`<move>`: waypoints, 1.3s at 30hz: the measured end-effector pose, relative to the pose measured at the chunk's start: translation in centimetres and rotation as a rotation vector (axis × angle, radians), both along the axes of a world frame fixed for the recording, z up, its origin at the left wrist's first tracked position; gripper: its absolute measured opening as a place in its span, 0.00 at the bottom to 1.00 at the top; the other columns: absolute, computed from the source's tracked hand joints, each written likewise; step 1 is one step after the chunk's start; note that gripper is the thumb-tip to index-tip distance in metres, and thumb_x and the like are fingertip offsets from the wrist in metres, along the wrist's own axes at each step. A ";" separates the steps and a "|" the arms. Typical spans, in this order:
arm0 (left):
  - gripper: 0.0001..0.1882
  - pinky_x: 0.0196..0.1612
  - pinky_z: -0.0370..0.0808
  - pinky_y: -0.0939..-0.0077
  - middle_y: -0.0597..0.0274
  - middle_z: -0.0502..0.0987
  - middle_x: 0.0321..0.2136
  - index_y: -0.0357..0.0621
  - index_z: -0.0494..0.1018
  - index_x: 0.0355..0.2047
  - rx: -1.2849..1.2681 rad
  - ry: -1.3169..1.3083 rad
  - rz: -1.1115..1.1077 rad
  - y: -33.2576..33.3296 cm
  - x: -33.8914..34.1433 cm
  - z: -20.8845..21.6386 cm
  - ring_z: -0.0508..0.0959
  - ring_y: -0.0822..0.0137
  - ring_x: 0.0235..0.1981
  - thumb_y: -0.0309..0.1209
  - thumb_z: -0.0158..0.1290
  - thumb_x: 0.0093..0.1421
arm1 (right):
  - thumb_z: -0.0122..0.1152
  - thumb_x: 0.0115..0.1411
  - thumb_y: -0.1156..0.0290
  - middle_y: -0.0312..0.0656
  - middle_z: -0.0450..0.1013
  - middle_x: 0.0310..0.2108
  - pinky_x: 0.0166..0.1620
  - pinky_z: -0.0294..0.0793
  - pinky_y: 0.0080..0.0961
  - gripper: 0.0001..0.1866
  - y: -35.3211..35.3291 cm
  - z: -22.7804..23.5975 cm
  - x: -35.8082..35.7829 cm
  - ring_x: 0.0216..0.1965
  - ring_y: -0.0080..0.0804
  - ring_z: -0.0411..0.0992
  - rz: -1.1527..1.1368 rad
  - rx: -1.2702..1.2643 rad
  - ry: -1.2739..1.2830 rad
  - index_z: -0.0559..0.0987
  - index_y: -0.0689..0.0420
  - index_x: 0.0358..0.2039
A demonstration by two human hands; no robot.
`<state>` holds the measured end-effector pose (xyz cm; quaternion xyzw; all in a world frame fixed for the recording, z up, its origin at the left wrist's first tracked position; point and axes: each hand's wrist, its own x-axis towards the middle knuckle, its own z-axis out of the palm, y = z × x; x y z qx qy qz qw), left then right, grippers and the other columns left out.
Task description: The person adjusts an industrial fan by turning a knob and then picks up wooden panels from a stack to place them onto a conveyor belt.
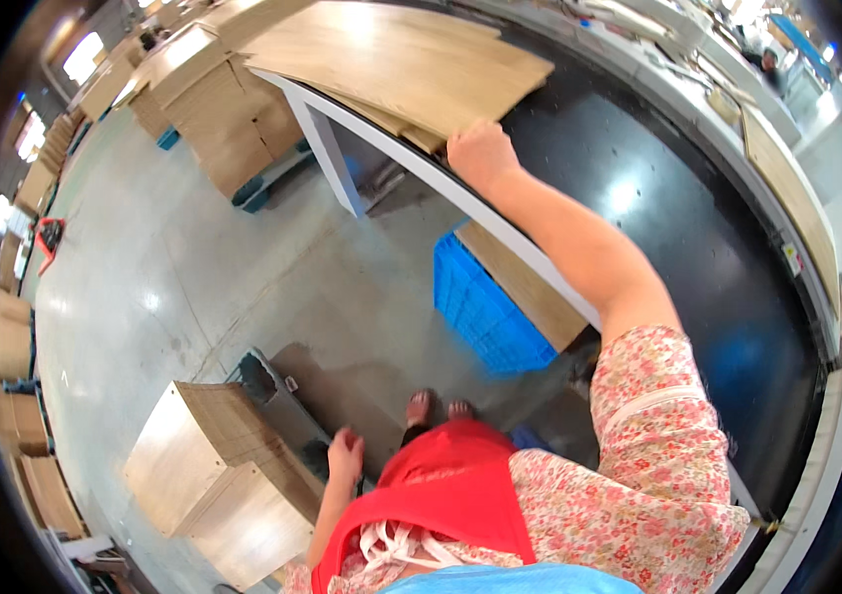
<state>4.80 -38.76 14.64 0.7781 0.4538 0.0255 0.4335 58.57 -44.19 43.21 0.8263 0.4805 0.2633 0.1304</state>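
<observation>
My right hand [483, 156] reaches forward over the black-topped table, its fingers closed on the near corner of a light wood panel [411, 54]. This flat panel lies on top of other panels, slightly askew, and their edges show beneath it along the table's left side. My left hand [346, 457] hangs low beside my red apron, fingers loosely bent and thumb apart, with nothing visible in it. Close to that hand stands a stack of wood panels [243, 475] on a dark wheeled base. The table [658, 188] has a white metal frame.
A blue plastic crate [480, 307] with a wood board [525, 282] on it stands under the table edge. More panel stacks [218, 119] stand on the grey floor at the far left. A red hand truck [49, 238] is farther off. A white rail [728, 158] runs beyond the table.
</observation>
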 end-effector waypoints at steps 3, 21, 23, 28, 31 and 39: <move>0.20 0.46 0.71 0.64 0.44 0.75 0.41 0.35 0.69 0.46 0.087 0.043 -0.177 3.6 7.5 4.2 0.75 0.52 0.43 0.32 0.54 0.55 | 0.54 0.49 0.72 0.48 0.73 0.26 0.31 0.72 0.34 0.06 -3.7 0.0 0.0 0.30 0.41 0.74 -0.012 -0.111 -0.052 0.75 0.59 0.28; 0.34 0.58 0.59 0.56 0.57 0.66 0.56 0.46 0.61 0.58 1.525 -0.564 -0.803 18.3 37.0 25.2 0.64 0.56 0.58 0.31 0.58 0.49 | 0.59 0.49 0.69 0.47 0.69 0.47 0.52 0.67 0.31 0.16 -36.6 0.6 -19.2 0.50 0.38 0.68 -0.390 -0.147 0.185 0.73 0.58 0.40; 0.29 0.57 0.64 0.59 0.60 0.71 0.52 0.45 0.66 0.54 1.574 -0.676 -0.996 16.6 37.6 26.1 0.69 0.58 0.55 0.26 0.55 0.50 | 0.61 0.49 0.66 0.47 0.68 0.49 0.54 0.65 0.33 0.18 -37.3 1.7 -21.2 0.53 0.39 0.65 -0.458 -0.067 0.255 0.73 0.58 0.40; 0.18 0.51 0.71 0.66 0.56 0.75 0.47 0.44 0.74 0.44 1.265 -0.908 -1.322 5.3 37.5 27.0 0.73 0.57 0.51 0.23 0.51 0.51 | 0.62 0.51 0.57 0.48 0.64 0.55 0.60 0.58 0.39 0.22 -35.2 1.2 -22.4 0.59 0.44 0.59 -0.479 0.322 0.408 0.74 0.59 0.40; 0.18 0.52 0.69 0.65 0.55 0.74 0.48 0.43 0.74 0.45 1.129 -0.964 -1.419 -2.9 37.6 26.0 0.72 0.56 0.51 0.28 0.54 0.51 | 0.56 0.56 0.52 0.47 0.61 0.57 0.61 0.54 0.43 0.23 -36.2 -1.0 -20.1 0.62 0.43 0.55 -0.492 0.415 0.421 0.73 0.59 0.43; 0.31 0.63 0.50 0.53 0.52 0.63 0.58 0.42 0.68 0.53 0.746 -0.572 -1.538 -13.5 42.0 27.1 0.55 0.47 0.62 0.37 0.59 0.48 | 0.43 0.61 0.48 0.36 0.54 0.63 0.63 0.47 0.46 0.26 -50.3 -3.6 -18.5 0.65 0.38 0.49 -0.828 0.456 0.421 0.71 0.56 0.50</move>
